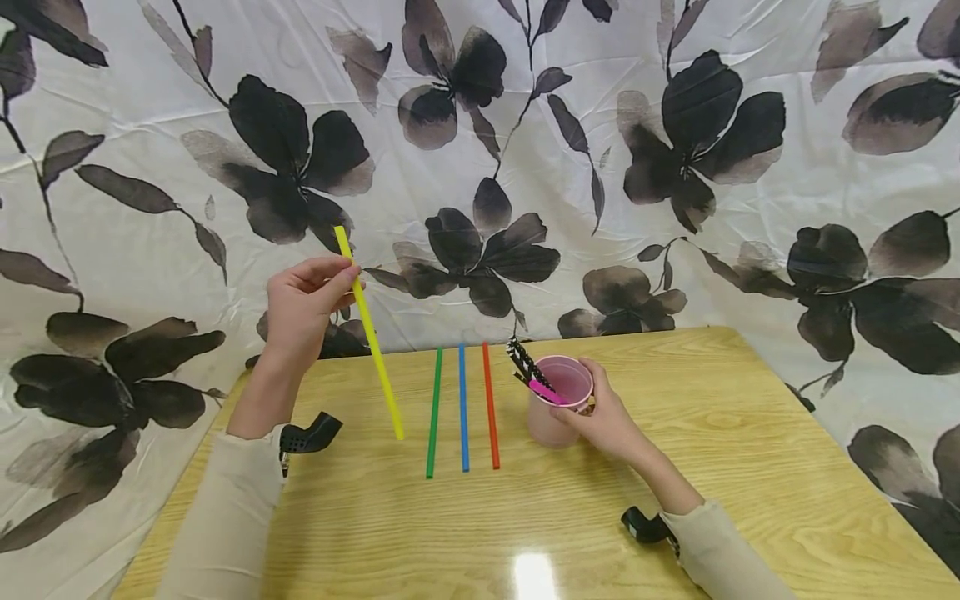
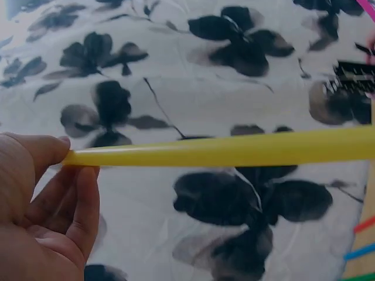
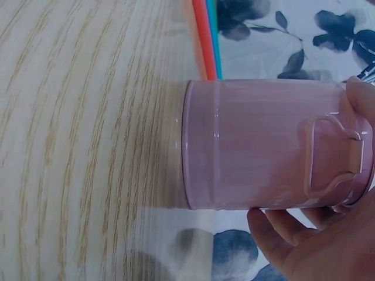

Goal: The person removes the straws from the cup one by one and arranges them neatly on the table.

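Straw-loading step: left hand (image 1: 303,310) pinches yellow straw (image 1: 369,332) aloft; right hand (image 1: 603,419) grips pink cup (image 1: 558,400). Next probably: tip into cup.

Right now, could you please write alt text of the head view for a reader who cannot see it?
A left hand pinches a yellow straw above a wooden table, while the right hand grips a pink cup holding two straws. Green, blue and red straws lie side by side between them.
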`<state>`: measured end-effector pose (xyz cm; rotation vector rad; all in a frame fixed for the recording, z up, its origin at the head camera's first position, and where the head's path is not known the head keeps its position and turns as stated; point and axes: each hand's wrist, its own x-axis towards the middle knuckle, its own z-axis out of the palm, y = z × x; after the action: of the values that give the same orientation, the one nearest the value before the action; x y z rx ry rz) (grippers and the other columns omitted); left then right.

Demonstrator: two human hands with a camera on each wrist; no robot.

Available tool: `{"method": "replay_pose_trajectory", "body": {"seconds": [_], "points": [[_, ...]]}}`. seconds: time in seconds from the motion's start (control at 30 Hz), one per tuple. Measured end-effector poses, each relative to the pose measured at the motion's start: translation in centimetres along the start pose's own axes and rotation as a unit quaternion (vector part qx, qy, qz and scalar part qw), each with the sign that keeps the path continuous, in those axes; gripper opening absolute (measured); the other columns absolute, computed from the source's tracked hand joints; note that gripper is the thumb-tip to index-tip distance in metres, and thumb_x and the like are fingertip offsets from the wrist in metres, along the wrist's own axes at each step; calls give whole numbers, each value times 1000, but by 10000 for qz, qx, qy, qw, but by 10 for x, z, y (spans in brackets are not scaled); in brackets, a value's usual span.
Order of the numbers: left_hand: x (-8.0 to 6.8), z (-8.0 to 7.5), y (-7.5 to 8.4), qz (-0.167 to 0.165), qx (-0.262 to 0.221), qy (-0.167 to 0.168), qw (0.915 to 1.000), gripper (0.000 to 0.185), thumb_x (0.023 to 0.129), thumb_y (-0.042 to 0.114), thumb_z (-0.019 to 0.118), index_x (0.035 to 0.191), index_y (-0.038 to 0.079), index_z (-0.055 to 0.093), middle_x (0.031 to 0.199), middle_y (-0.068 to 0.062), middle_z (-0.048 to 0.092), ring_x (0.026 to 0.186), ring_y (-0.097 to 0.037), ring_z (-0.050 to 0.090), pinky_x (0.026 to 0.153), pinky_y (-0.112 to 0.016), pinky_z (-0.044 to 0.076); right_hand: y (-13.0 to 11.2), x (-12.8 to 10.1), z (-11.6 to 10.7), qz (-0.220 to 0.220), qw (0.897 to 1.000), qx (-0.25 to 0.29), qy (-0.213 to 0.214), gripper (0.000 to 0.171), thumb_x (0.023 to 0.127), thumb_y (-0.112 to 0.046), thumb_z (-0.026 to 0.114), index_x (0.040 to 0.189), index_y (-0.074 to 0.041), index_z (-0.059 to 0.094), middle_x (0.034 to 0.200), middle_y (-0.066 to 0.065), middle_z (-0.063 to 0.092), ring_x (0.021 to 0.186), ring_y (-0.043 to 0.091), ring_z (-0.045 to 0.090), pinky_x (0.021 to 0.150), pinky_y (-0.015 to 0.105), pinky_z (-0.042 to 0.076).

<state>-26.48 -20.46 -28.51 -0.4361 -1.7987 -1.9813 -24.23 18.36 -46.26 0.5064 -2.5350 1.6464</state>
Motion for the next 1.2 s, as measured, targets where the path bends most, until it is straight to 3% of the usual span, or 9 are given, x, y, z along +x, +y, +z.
{"method": "replay_pose_trajectory", "body": {"seconds": [0.23,0.4,0.57,0.73,0.83,0.97,1.2], "points": [[7,-15,-41,-693,674,-469,9942,16,88,9,73,102,2,73,88,-5,70,73,-11,68,67,-24,56,-1,-1,-2,-14,10000,29,3,92,84,-25,79,150,-3,18,142,23,40,130,37,41,104,54,37],[8,-25,-77,-1360,1270,-923,9782,27,91,12,70,114,-3,66,91,-1,68,77,-10,67,72,-28,57,-2,0,-2,4,10000,-6,21,91,84,-22,79,149,-2,18,142,23,40,129,37,42,103,52,38],[5,-32,-109,-1906,1560,-1086,9631,34,93,14,68,121,-5,62,100,-1,67,83,-10,66,83,-39,55,-17,-3,-2,12,10000,5,-27,89,85,-16,77,149,3,17,141,27,39,129,41,41,102,54,38],[0,-36,-136,-2263,1714,-1138,9521,35,93,13,68,122,-5,62,110,-14,66,83,-9,65,83,-38,55,-40,-9,-4,54,10000,-27,-60,86,85,-9,76,146,8,18,140,32,39,127,46,41,102,55,39],[-4,-38,-151,-2472,1816,-1199,9442,33,94,10,66,122,-6,62,112,-18,64,84,-10,65,82,-36,55,-40,-10,-4,66,10000,-8,-71,85,85,-7,75,146,8,18,139,33,39,127,46,41,101,54,39],[-6,-41,-172,-2646,1988,-1235,9355,33,93,9,66,122,-7,63,112,-19,65,84,-12,63,81,-38,55,-24,-6,-1,12,10000,12,-38,87,85,-12,76,148,5,18,140,30,39,128,44,41,102,55,38],[-8,-46,-198,-2788,2107,-1345,9272,37,93,10,66,123,-11,60,102,-16,67,69,-12,59,62,-26,52,0,1,1,10,10000,-38,35,91,84,-22,79,150,-4,19,142,23,41,129,37,43,103,52,38]]}}
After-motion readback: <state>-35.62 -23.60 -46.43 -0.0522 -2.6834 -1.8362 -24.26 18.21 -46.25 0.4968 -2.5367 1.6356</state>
